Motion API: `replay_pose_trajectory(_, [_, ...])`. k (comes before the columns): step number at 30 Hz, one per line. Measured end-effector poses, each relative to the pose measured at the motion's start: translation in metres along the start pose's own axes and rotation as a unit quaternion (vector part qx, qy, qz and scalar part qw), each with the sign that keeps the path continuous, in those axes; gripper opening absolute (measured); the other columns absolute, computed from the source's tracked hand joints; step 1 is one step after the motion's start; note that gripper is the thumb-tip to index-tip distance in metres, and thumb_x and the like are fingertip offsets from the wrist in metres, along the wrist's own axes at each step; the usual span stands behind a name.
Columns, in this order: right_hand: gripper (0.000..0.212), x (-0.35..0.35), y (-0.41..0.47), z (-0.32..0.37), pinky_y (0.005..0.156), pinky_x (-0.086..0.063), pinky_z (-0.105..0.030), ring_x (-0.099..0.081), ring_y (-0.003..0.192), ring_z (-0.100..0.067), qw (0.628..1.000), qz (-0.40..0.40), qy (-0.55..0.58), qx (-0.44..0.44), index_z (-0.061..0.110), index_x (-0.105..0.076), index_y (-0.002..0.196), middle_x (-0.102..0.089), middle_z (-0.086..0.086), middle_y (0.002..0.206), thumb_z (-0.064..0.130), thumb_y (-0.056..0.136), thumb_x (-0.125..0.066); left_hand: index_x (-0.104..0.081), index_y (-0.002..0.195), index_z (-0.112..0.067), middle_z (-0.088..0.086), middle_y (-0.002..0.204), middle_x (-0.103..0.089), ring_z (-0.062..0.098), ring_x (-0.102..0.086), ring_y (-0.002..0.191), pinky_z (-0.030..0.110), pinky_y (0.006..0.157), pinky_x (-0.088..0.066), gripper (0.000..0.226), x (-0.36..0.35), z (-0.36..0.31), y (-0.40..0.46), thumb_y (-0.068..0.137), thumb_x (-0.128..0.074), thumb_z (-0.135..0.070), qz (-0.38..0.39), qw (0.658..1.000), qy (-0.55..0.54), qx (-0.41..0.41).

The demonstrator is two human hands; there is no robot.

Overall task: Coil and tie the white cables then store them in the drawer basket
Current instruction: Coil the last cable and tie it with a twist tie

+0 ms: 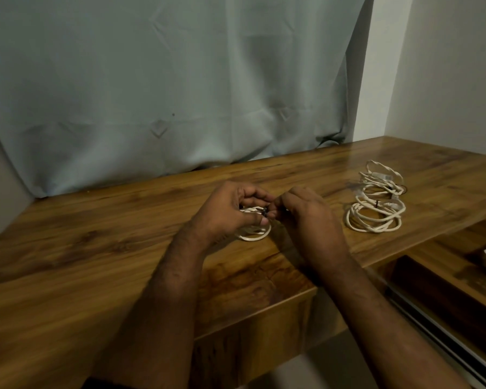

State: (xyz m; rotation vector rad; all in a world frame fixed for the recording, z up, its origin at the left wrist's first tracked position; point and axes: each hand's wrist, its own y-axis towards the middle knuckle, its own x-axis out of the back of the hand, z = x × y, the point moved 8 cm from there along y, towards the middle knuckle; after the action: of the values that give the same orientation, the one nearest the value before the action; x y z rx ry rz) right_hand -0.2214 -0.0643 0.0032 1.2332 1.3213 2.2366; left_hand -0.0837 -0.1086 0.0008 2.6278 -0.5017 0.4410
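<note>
A coiled white cable (253,234) is lying at frame centre on the wooden desk (96,248). The left hand (230,211) and right hand (306,214) are pinching a small dark tie (265,212) above it. More coiled cables (376,203) are sitting centre-right.

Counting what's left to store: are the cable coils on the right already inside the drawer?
No, the coiled cables lie stacked on the wooden desk.

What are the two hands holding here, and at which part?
Both hands, left hand and right hand, pinch a small dark tie at the top of the white cable coil lying on the table. The grip is at the fingertips.
</note>
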Motion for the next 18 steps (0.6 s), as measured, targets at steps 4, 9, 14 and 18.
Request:
replay_pose_trajectory(4, [0.033,0.004,0.000,-0.004,0.064,-0.044,-0.034,-0.054,0.083,-0.019,1.000,-0.008,0.001,-0.013,0.020,-0.069,0.085,-0.066,0.004,0.086,0.049,0.085,-0.053,-0.073,0.109,-0.010,0.006,0.097,-0.080,0.015,-0.076,0.090,0.032,0.085,-0.061,0.045,-0.003,0.001,0.001,0.074,-0.077,0.018,0.006,1.000,0.003,0.000])
replay_pose_trajectory(9, [0.023,0.003,-0.001,-0.007,0.063,-0.044,-0.034,-0.045,0.082,-0.008,0.999,-0.011,0.042,-0.015,0.023,-0.066,0.083,-0.060,0.010,0.084,0.046,0.084,-0.060,-0.073,0.106,-0.012,0.001,0.090,-0.080,0.009,-0.075,0.084,0.024,0.078,-0.060,0.044,-0.006,0.002,0.001,0.076,-0.073,0.021,0.009,1.000,-0.008,0.007])
replay_pose_trajectory(14, [0.028,0.002,-0.001,-0.013,0.072,-0.050,-0.032,-0.051,0.088,-0.006,0.994,-0.014,0.093,-0.049,0.022,-0.071,0.109,-0.066,0.012,0.096,0.031,0.084,-0.082,-0.074,0.103,-0.019,-0.003,0.089,-0.080,0.006,-0.074,0.084,0.022,0.073,-0.058,0.044,-0.004,0.000,0.002,0.076,-0.077,0.015,-0.011,1.000,-0.008,-0.009])
replay_pose_trajectory(18, [0.040,0.004,0.001,-0.019,0.072,-0.038,-0.013,-0.050,0.087,-0.004,0.989,-0.030,0.116,-0.085,0.024,-0.064,0.124,-0.060,0.009,0.104,0.039,0.089,-0.077,-0.071,0.113,-0.006,0.006,0.099,-0.079,0.013,-0.076,0.093,0.026,0.079,-0.059,0.040,0.003,0.002,0.003,0.077,-0.082,0.007,-0.082,0.995,-0.047,-0.012])
